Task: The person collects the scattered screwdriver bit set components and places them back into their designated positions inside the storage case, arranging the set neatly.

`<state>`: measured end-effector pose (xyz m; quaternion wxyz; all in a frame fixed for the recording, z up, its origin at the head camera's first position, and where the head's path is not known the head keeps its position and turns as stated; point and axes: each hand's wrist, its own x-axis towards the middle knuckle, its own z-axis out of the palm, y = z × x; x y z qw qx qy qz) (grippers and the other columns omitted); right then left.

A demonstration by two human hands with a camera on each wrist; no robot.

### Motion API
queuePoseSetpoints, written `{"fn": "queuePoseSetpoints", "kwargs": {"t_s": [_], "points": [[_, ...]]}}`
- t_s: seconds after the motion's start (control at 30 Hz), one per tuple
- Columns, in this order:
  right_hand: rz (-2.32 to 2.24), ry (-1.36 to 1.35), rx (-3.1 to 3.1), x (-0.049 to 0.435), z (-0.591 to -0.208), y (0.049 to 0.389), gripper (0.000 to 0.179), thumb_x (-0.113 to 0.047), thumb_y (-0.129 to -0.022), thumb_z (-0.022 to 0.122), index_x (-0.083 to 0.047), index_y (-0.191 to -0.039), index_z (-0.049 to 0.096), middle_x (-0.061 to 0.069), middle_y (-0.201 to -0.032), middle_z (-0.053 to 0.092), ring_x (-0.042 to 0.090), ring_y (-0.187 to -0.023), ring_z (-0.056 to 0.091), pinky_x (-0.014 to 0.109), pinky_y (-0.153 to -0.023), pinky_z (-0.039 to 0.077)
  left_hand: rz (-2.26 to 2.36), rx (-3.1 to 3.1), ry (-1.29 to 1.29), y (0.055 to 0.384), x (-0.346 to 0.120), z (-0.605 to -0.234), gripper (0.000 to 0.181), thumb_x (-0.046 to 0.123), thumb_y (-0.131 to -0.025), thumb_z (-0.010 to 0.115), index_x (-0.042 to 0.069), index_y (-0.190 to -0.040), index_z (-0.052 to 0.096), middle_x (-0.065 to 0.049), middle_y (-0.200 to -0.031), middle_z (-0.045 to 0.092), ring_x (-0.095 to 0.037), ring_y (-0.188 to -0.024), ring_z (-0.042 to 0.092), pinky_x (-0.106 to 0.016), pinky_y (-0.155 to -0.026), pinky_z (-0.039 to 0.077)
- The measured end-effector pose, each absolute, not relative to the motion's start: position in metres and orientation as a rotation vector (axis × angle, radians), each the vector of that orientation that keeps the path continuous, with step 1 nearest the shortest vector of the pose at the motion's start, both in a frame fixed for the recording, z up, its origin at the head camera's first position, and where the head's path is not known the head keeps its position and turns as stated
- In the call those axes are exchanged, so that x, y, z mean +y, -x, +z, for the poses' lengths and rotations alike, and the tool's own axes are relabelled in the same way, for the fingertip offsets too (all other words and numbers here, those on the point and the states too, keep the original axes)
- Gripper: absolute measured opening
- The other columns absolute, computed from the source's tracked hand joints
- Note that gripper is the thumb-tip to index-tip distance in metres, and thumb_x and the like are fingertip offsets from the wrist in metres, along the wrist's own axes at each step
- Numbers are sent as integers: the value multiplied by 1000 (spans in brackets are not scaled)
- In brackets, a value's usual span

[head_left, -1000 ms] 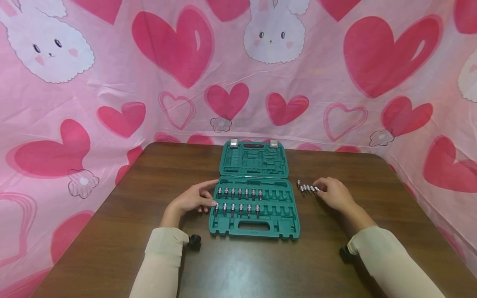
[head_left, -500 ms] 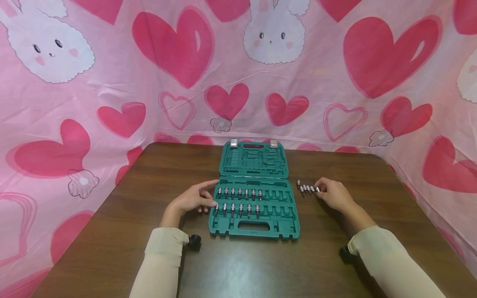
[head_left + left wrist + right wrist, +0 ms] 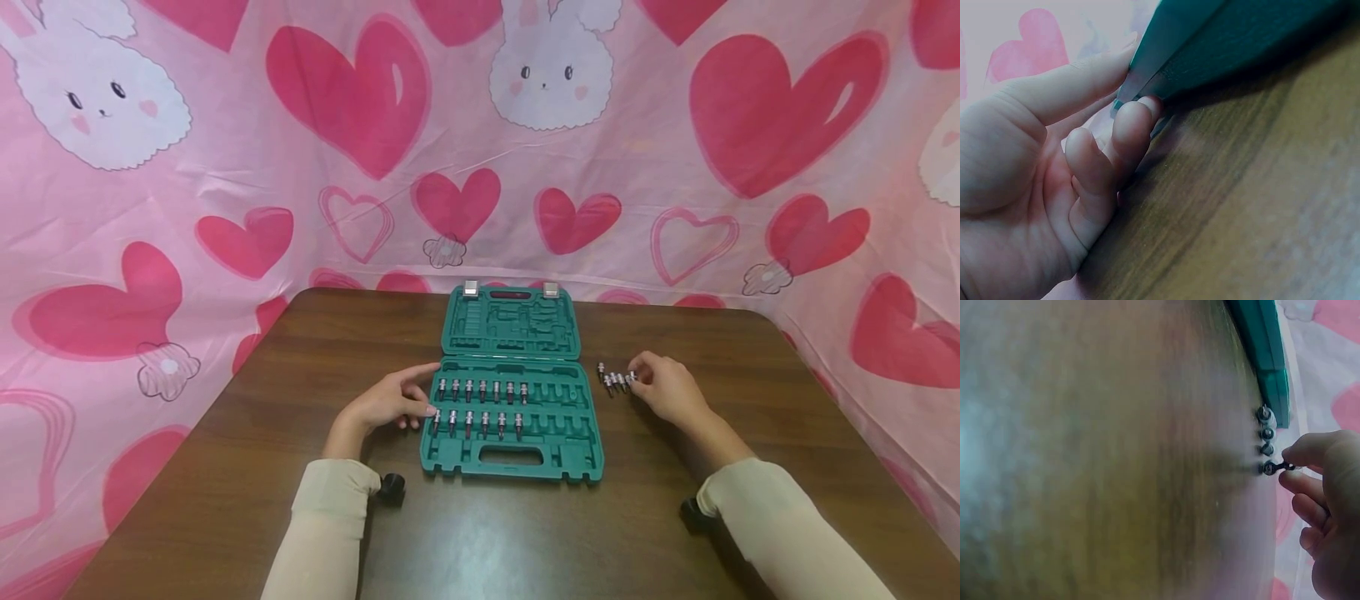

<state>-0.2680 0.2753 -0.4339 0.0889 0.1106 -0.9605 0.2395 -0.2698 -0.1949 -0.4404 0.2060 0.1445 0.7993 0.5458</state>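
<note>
A green tool case (image 3: 450, 454) lies open on the table, its tray holding two rows of silver bit sockets (image 3: 485, 421). My left hand (image 3: 386, 400) grips the case's left edge; in the left wrist view its thumb (image 3: 1079, 90) lies against the green side and the other fingers curl below. To the right of the case, my right hand (image 3: 667, 387) pinches a bit socket (image 3: 1288, 466) between thumb and forefinger. Several loose bit sockets (image 3: 613, 381) lie in a short row just left of these fingertips. The held one is partly hidden by the fingers.
The case's lid (image 3: 517, 321) leans back, with two pale latches (image 3: 471, 287) on its far edge. Vacant slots (image 3: 566, 425) are at the tray's right side. A brown wooden table (image 3: 315, 333) ends at a pink heart-patterned cloth (image 3: 622, 158).
My right hand has shifted slightly and now lifts a bit socket a little at the right end of the loose row. The left hand and the case stay put.
</note>
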Motion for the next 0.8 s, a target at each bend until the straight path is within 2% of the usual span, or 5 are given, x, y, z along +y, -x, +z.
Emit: {"fn": "queuePoseSetpoints", "kwargs": {"t_s": [0.47,0.8], "points": [[748,-367,-2845,257,-434,261,21,-12,-85,73,-6,-104,67,7,-88,60,24,-79,54,40,-70,47,1517,2234,-394,268,-194,-439,75,14,-86,75,20,-151,37,-12,-85,68,-22,-60,61,-32,-54,49],[756,-416,-2794,241,-427,259,20,-12,-84,74,-7,-102,69,3,-84,59,22,-76,53,37,-66,46,1516,2243,-392,268,-194,-439,75,15,-86,75,21,-150,38,-12,-86,68,-23,-61,61,-32,-54,49]]}}
